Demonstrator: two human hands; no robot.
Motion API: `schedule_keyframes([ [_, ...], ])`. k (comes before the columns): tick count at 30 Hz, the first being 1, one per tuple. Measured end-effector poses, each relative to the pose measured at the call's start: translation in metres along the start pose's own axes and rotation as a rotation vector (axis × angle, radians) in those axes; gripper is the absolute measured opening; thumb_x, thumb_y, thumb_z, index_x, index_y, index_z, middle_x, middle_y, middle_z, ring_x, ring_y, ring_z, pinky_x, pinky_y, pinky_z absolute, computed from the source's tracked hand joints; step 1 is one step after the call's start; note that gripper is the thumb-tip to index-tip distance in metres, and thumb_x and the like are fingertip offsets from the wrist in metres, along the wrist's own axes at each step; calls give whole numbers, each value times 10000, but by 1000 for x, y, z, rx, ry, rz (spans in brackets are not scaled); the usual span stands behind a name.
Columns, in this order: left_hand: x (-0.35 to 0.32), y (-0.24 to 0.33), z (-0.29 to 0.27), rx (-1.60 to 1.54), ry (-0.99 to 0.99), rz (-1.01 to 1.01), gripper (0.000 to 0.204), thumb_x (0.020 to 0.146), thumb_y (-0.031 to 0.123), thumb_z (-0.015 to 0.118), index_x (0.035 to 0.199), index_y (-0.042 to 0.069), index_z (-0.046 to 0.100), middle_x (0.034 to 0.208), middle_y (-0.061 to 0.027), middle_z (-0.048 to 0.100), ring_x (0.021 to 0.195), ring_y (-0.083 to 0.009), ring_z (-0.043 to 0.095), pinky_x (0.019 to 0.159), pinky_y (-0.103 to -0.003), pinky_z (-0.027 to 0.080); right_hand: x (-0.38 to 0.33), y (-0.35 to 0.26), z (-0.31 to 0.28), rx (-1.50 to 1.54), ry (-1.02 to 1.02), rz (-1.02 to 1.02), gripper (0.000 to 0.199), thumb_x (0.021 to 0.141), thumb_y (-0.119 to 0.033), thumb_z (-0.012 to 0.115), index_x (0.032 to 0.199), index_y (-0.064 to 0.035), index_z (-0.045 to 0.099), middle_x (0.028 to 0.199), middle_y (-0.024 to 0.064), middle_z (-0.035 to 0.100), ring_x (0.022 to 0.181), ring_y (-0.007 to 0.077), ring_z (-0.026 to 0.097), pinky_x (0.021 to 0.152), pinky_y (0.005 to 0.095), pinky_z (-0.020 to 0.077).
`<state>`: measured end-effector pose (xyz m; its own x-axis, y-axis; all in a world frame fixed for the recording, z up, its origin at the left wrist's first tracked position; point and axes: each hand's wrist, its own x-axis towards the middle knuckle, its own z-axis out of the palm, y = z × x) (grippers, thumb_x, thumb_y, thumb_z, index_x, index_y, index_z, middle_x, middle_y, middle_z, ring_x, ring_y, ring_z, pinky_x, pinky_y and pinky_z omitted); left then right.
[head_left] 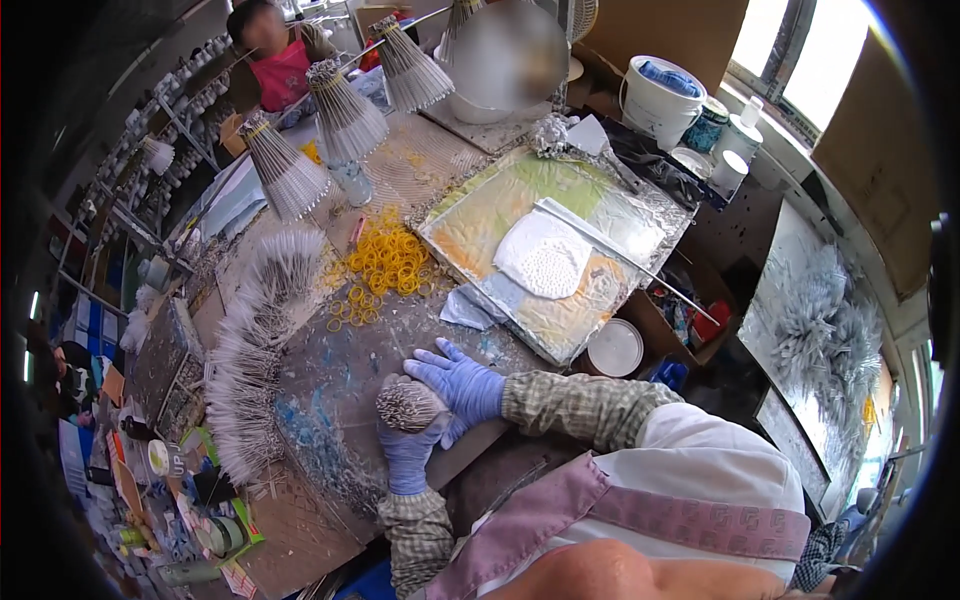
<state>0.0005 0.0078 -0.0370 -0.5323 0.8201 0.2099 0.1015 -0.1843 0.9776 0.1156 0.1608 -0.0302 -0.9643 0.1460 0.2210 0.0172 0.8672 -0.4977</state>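
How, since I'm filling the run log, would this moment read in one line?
left hand: cupping stick bundle; right hand: against bundle, fingers extended; yellow bands: on table

Scuffed gray worktable (335,370) across center of frame, smeared blue left of middle. Directly on it: dense row of pale bristly sticks (240,375) curving down the left side; heap of yellow rings (386,258) just above center, a few loose along its lower edge; crumpled pale sheet (472,307) to their right. Stained, film-covered tray (468,225) upper right of center, carrying white dotted patch (543,255) and metal rod (600,241).
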Motion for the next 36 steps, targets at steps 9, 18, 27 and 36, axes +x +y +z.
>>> schedule_keyframes([
  [9, 7, 30, 1, 317, -36, 117, 842, 732, 444, 838, 1375, 62, 452, 1268, -139, 584, 1259, -323, 508, 1173, -458, 271, 8, -23, -14, 418, 66, 4, 849, 669, -457, 785, 1355, -46, 502, 1263, 177, 599, 1205, 369, 550, 1132, 509, 323],
  [18, 24, 58, 21, -90, -20, -13, 656, 708, 123, 865, 1227, 65, 467, 1106, -91, 641, 1008, -182, 630, 922, -337, 516, 7, -2, 26, 494, 237, 24, 824, 668, -474, 800, 1352, -111, 519, 1262, 159, 601, 1180, 370, 552, 1113, 507, 311],
  [27, 46, 33, 24, 291, 162, 200, 474, 735, 102, 831, 1121, 75, 557, 947, -59, 673, 841, -149, 671, 767, -316, 564, 5, -6, -40, 28, -32, 135, 1382, 548, -780, 764, 1530, 15, 203, 1564, 256, 252, 1485, 442, 156, 1190, 584, 119],
  [36, 5, 53, 28, -1038, 117, -91, 545, 738, 28, 791, 1223, 47, 544, 1156, -91, 645, 1019, -196, 639, 875, -345, 542, 78, -81, -90, -298, -374, -326, 1014, 882, -773, 399, 1503, 22, 289, 1543, 226, 343, 1451, 385, 288, 1193, 566, 151],
])
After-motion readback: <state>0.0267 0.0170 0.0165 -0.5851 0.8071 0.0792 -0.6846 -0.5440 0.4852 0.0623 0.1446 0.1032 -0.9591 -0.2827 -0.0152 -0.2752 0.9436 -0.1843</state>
